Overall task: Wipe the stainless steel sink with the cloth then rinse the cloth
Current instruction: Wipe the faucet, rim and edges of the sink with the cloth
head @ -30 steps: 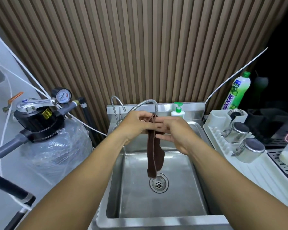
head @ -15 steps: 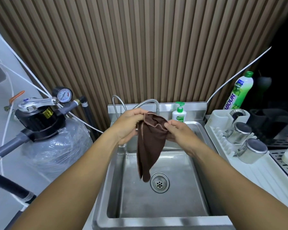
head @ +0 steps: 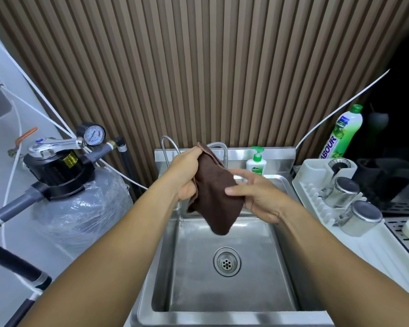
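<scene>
A dark brown cloth (head: 214, 197) hangs folded above the back of the stainless steel sink (head: 189, 267). My left hand (head: 185, 171) grips its upper left corner near the flexible faucet hose (head: 219, 147). My right hand (head: 257, 197) holds the cloth's right side, thumb on the front and fingers spread behind it. The cloth's lower end dangles free above the basin. The round drain (head: 226, 261) sits uncovered in the basin floor. No water is running.
A soap pump bottle (head: 256, 162) stands on the sink's back ledge. A white dish rack (head: 316, 197) with metal canisters (head: 359, 217) is at the right, a green detergent bottle (head: 342, 133) behind it. A water filter tank (head: 80, 208) with a pressure gauge stands at the left.
The cloth went from a narrow hanging strip to a wider folded bundle held higher. My hands moved apart, the left rising toward the faucet, the right shifting down the cloth's side.
</scene>
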